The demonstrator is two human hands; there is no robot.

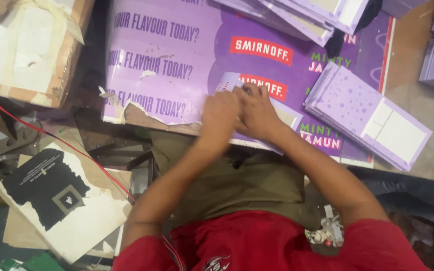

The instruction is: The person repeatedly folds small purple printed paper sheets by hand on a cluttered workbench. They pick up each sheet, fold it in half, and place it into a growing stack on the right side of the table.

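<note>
Purple card (228, 82), a small pale piece with a red patch at its end, is pinched between the two hands at the middle of the picture. The left hand (220, 116) is curled into a loose fist over the near part of the piece, and the right hand (257, 111) presses beside it, fingers bent down onto the card, so the two hands touch each other. The piece lies on a large purple printed sheet (167, 65) that covers most of the tabletop (428, 95); the sheet's near edge is torn, with white paper showing.

Just to the right of the hands sits a fanned stack of lilac cards (367, 113) with white panels, and a further heap of similar cards (297, 15) rests at the sheet's far edge. Left of the sheet stands a taped cardboard box (26, 50), with a thin red cable (51, 138) running past it. Nearer, at lower left, lies a white board with a black print (66, 200). An olive cloth (237, 185) covers the person's lap.
</note>
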